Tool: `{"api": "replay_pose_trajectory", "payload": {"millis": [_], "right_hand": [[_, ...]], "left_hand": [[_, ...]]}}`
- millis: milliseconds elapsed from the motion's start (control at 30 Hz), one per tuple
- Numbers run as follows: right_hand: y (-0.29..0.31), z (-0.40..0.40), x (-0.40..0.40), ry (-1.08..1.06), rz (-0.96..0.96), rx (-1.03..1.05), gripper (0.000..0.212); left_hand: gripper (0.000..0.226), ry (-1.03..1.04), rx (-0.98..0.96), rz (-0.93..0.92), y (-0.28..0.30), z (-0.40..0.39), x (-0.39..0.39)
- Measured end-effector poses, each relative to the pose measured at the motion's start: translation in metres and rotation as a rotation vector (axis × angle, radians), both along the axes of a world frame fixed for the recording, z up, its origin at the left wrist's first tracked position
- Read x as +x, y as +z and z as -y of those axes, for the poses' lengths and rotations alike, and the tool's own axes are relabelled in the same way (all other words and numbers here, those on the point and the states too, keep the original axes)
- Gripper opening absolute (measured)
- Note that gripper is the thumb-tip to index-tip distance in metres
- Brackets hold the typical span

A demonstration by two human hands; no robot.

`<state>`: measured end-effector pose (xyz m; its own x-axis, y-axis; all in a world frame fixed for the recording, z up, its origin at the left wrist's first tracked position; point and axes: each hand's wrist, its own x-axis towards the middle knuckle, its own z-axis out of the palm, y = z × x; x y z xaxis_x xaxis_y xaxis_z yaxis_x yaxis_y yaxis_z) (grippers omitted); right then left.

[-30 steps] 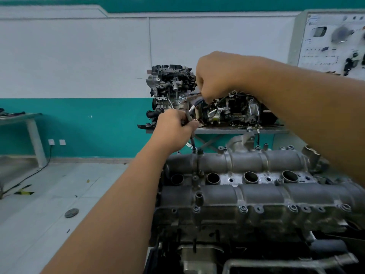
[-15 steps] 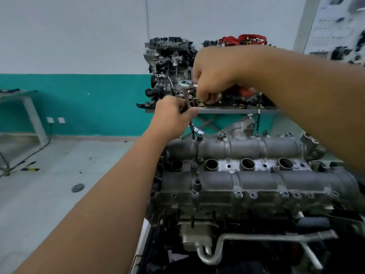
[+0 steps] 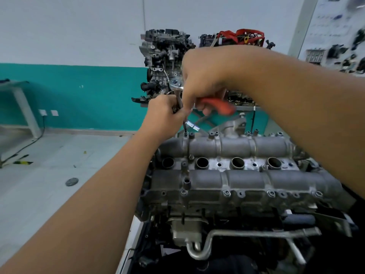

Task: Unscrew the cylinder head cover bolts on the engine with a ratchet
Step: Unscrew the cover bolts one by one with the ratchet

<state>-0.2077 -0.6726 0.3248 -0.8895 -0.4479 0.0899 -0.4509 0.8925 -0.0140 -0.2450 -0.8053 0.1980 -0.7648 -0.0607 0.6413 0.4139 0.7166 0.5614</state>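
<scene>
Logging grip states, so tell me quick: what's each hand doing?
Left hand: fingers curled round the ratchet's extension bar.
Right hand: grips the ratchet's red handle.

bright, even indoor light with soft, faint shadows and no harsh glare. the right hand (image 3: 205, 80) and the red ratchet handle (image 3: 217, 104) smear with motion blur, as does the parts board (image 3: 339, 36) at the right edge. wide-angle bending shows at the borders.

Open floor (image 3: 49, 175) is being left free at the left of the cylinder head cover (image 3: 237, 180); passage behind is being blocked by engines (image 3: 166, 62) crowded on the bench (image 3: 245, 108).
</scene>
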Motion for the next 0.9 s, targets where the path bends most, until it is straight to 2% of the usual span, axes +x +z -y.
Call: {"api": "replay_pose_trajectory", "payload": {"millis": [33,67,133,167,200,267,300,333,367,433,467,567,600,667,733,767,800,900], "right_hand": [[0.002,0.0,-0.001,0.007,0.005,0.011,0.014],[0.003,0.0,-0.006,0.003,-0.069,0.04,0.009],[0.002,-0.003,-0.01,0.008,-0.36,0.066,0.006],[0.001,-0.003,-0.009,0.004,-0.385,0.053,0.009],[-0.001,-0.004,-0.008,0.002,-0.3,0.049,0.013],[0.0,-0.001,0.003,0.011,-0.014,0.013,0.021],[0.001,0.001,0.004,0.015,0.022,0.006,0.019],[0.002,0.001,-0.001,0.011,-0.019,0.011,0.014],[0.003,0.001,-0.006,0.008,-0.143,0.055,0.008],[0.003,-0.001,-0.009,-0.022,-0.431,0.108,0.011],[0.003,-0.002,-0.007,-0.014,-0.395,0.107,0.015],[0.006,0.007,0.006,0.039,0.065,0.023,0.021],[0.007,0.008,0.004,0.045,0.111,-0.01,0.021],[0.007,0.009,-0.008,0.031,-0.007,-0.02,0.015],[0.001,0.007,-0.017,0.021,-0.247,0.007,0.024],[-0.003,0.005,-0.019,0.008,-0.274,0.013,0.026],[-0.004,0.004,-0.021,-0.001,-0.225,0.014,0.025],[-0.005,0.005,-0.018,0.018,0.095,-0.095,0.029]], "left_hand": [[0.023,-0.004,0.019,0.01,0.001,0.0,0.0],[0.025,-0.023,0.039,0.037,0.001,0.0,0.0],[0.025,-0.061,0.062,0.088,0.002,0.0,0.001],[0.023,-0.059,0.061,0.09,0.001,0.0,0.001],[0.021,-0.046,0.04,0.082,0.0,-0.001,0.0],[0.02,0.017,-0.024,0.045,0.0,-0.001,-0.002],[0.02,0.03,-0.026,0.038,0.001,0.0,-0.001],[0.021,0.008,-0.004,0.052,0.002,0.0,0.001],[0.021,-0.031,0.026,0.077,0.003,0.0,0.003],[0.022,-0.074,0.039,0.111,0.003,0.0,0.005],[0.021,-0.072,0.032,0.112,0.002,0.001,0.004],[0.016,0.015,-0.063,0.021,-0.001,0.0,0.001],[0.017,0.044,-0.082,-0.002,-0.001,-0.001,0.001],[0.026,0.035,-0.052,0.008,0.002,-0.002,0.001],[0.028,-0.004,-0.015,0.055,0.004,-0.002,0.002],[0.028,-0.023,0.001,0.068,0.004,-0.002,0.003],[0.027,-0.03,0.014,0.068,0.003,-0.002,0.002],[0.022,0.061,0.0,-0.054,0.001,0.0,0.001]]}}
